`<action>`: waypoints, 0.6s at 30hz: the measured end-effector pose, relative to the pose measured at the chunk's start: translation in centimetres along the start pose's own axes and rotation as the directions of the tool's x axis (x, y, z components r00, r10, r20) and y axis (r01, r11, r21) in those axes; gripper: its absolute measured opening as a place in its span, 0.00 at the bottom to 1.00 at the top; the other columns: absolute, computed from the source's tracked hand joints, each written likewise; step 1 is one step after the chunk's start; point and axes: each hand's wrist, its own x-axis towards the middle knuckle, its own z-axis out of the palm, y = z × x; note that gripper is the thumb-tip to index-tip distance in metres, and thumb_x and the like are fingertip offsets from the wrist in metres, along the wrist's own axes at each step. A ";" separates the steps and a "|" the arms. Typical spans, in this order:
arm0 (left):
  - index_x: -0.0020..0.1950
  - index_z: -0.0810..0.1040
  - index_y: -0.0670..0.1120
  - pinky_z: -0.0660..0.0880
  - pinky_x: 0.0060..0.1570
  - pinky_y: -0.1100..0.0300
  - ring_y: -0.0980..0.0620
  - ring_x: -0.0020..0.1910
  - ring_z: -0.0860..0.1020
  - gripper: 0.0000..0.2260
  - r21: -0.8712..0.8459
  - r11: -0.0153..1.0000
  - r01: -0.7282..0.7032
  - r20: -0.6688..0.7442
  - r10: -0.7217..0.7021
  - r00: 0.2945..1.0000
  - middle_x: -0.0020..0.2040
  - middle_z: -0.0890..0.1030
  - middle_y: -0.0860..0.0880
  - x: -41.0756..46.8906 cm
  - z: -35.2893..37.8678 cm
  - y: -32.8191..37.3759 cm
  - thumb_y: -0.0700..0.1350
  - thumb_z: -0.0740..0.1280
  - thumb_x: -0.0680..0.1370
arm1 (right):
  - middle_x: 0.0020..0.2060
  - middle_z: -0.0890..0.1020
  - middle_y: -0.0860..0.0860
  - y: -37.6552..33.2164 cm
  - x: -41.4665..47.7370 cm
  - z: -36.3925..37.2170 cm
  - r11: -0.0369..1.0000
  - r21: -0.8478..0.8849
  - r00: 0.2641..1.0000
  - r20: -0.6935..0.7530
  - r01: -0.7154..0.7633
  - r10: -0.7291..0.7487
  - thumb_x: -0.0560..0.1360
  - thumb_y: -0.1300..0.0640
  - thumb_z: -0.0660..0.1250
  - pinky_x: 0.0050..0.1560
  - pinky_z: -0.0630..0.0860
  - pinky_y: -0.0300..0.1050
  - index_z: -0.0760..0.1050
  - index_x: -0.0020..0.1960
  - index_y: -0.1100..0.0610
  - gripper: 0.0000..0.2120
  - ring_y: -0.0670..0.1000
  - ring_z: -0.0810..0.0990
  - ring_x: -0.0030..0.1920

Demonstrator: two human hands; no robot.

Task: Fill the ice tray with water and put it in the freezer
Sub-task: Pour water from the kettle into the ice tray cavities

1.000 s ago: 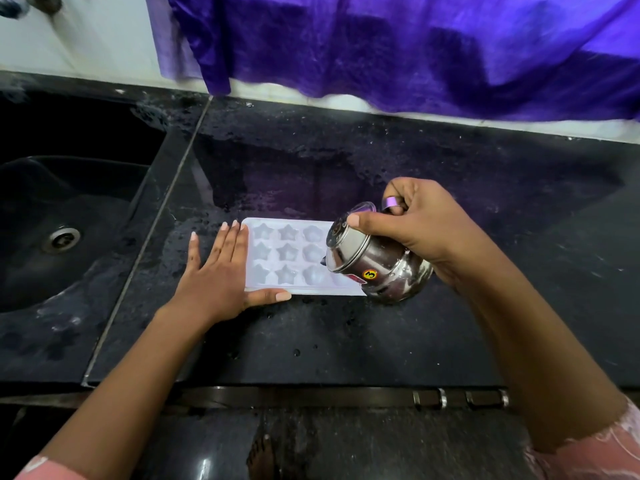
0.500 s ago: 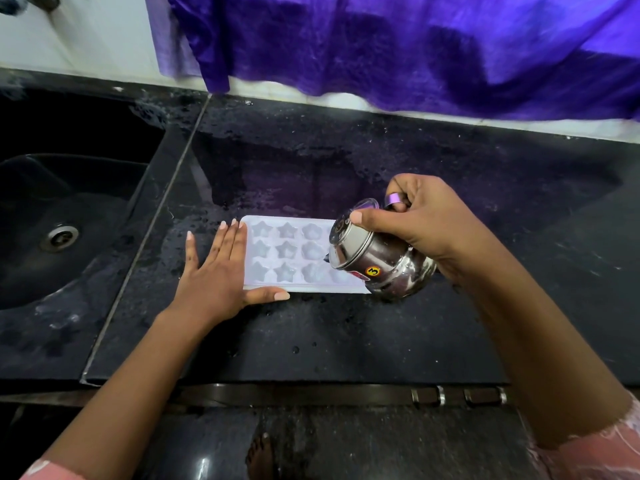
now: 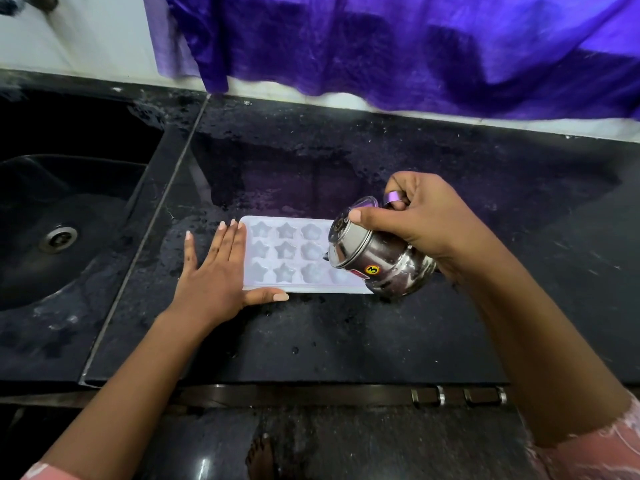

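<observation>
Two hands, left hand (image 3: 216, 271) flat bracing ice tray (image 3: 287, 256), right hand (image 3: 420, 220) tipping steel pot (image 3: 377, 261)

Home kitchen: black stone counter (image 3: 346, 341), sunken sink (image 3: 52, 289) with drain (image 3: 58, 238), purple cloth (image 3: 415, 46) hung on the wall behind.

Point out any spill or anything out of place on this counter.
Water droplets speckle the black counter around the ice tray, densest just behind it. Otherwise nothing is odd: the tray lies flat under the left hand, the steel pot tilted over it.
</observation>
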 end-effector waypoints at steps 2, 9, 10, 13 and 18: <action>0.74 0.33 0.44 0.25 0.64 0.46 0.57 0.72 0.32 0.61 -0.007 1.000 -0.002 -0.005 0.002 1.000 0.76 0.36 0.50 0.0 0.1 -0.1 0.80 0.38 0.51 | 0.26 0.64 0.49 0.0 0.0 0.0 1.000 0.008 1.000 -0.003 -0.004 0.004 0.65 0.56 0.76 0.36 0.64 0.48 0.59 0.30 0.54 0.23 0.50 0.64 0.31; 0.74 0.32 0.44 0.24 0.62 0.47 0.57 0.72 0.32 0.61 0.010 1.000 0.001 -0.004 -0.001 1.000 0.76 0.36 0.50 0.0 0.0 0.0 0.80 0.37 0.51 | 0.24 0.63 0.47 -0.1 0.0 0.0 1.000 0.012 1.000 -0.012 -0.001 0.002 0.64 0.56 0.76 0.34 0.62 0.47 0.59 0.30 0.53 0.24 0.47 0.62 0.29; 0.74 0.32 0.44 0.24 0.63 0.47 0.57 0.72 0.32 0.61 0.011 1.000 0.002 -0.003 -0.002 1.000 0.76 0.36 0.50 0.0 0.0 0.0 0.80 0.37 0.51 | 0.24 0.63 0.47 -0.1 0.0 0.0 1.000 0.015 1.000 -0.013 -0.001 0.002 0.64 0.56 0.76 0.34 0.62 0.47 0.59 0.30 0.53 0.23 0.47 0.62 0.28; 0.74 0.32 0.44 0.24 0.63 0.47 0.56 0.72 0.33 0.61 0.014 1.000 0.002 -0.001 -0.002 1.000 0.76 0.36 0.50 0.0 0.0 0.0 0.80 0.37 0.51 | 0.25 0.64 0.47 -0.1 0.0 0.0 1.000 0.020 1.000 -0.013 -0.002 0.002 0.64 0.56 0.76 0.35 0.63 0.48 0.59 0.30 0.53 0.23 0.48 0.63 0.29; 0.74 0.32 0.44 0.25 0.63 0.46 0.57 0.72 0.33 0.61 0.013 1.000 0.004 0.000 -0.004 1.000 0.76 0.36 0.50 0.0 0.0 0.0 0.80 0.37 0.51 | 0.25 0.65 0.48 0.0 0.0 0.0 1.000 0.030 1.000 -0.008 -0.007 0.007 0.64 0.56 0.76 0.36 0.64 0.48 0.59 0.30 0.53 0.23 0.49 0.64 0.31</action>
